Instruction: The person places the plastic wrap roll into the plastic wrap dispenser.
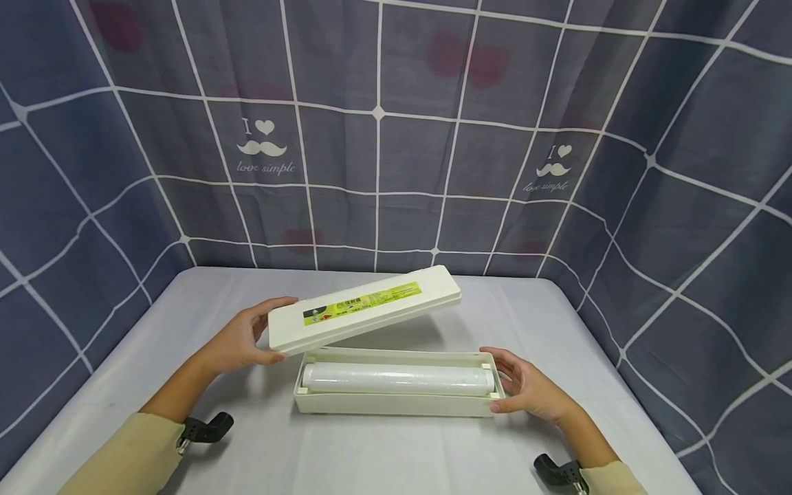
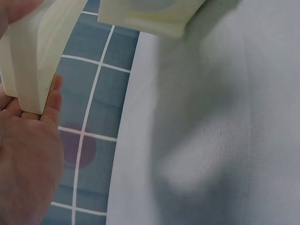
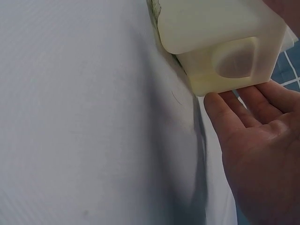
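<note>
2 grips in use, both loaded. The left grip (image 1: 232,345) pinches the left end of the white lid (image 1: 365,308), fingers on the far side, thumb along the near edge; the left wrist view also shows fingers around that end. The right grip (image 1: 533,389) holds the right end of the box (image 1: 396,404), thumb at the near corner, fingers at the far corner.

Key relation: 2 long axes, not parallel. The box runs left to right across the person's front. The lid slants, its held end nearer the person, its free right end farther off and apparently raised. From the left grip, the lid reaches out to the right; the box lies right and a bit nearer the person. The left end of the lid sticks out past the left end of the box. Whether the lid touches the back rim there, cannot tell. The left hand is nearer the lid, the right nearer the box.

Inside the box, 1 wrapped roll (image 1: 399,379) lies lengthwise, exposed. The lid carries 1 green label (image 1: 362,304), facing up. The box sits on the white surface (image 1: 396,460); behind hangs a checked curtain (image 1: 334,220).
</note>
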Motion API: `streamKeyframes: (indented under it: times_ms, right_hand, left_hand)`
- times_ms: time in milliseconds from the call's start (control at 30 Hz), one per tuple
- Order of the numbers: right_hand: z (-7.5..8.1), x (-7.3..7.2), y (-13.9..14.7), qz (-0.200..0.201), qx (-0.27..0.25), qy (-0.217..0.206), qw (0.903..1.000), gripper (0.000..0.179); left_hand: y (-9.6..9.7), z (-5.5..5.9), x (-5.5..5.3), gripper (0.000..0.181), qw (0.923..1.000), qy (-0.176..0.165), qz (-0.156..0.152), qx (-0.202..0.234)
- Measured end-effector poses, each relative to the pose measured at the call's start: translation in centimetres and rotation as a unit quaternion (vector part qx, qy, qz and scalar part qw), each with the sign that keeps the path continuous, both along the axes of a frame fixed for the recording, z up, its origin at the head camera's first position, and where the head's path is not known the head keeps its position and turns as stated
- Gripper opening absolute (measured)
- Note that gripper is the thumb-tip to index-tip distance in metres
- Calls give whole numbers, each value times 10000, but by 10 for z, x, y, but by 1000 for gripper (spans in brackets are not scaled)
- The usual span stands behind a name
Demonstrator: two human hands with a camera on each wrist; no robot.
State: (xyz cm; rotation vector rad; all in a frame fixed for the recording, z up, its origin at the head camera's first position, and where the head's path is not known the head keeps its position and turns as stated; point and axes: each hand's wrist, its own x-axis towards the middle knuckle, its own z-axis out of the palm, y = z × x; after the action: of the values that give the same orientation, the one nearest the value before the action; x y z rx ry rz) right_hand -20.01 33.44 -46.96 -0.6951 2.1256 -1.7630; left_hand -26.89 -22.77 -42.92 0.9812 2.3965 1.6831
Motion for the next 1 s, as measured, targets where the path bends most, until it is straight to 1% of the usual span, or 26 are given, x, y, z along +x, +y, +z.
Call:
streamKeyframes:
  times_ms: [133,333,567,667,800,900,1000]
  right_hand:
    - [1,0,0,-5,-22,-23,10000,102]
    - [4,2,1,-16,29,-8,10000,101]
    - [10,3,5,-75,72,-21,9999,96]
    - [12,2,6,-126,157,184,9996,91]
    - [17,-1,5,-317,266,635,9971,83]
    - [23,-5,4,-495,300,924,9940,81]
    - [30,-9,1,-610,298,1140,9912,82]
  left_hand:
    - [4,3,2,96,10000,-33,-69,-9]
    - [9,6,5,96,9999,-25,-75,-135]
    - [13,8,7,96,9997,-61,-206,-111]
    - [14,9,7,95,9996,-94,-218,-124]
    - [16,10,8,94,9994,-126,-323,-99]
    - [17,10,8,93,9989,-141,-447,-46]
    - [18,11,9,92,9987,-191,-482,-29]
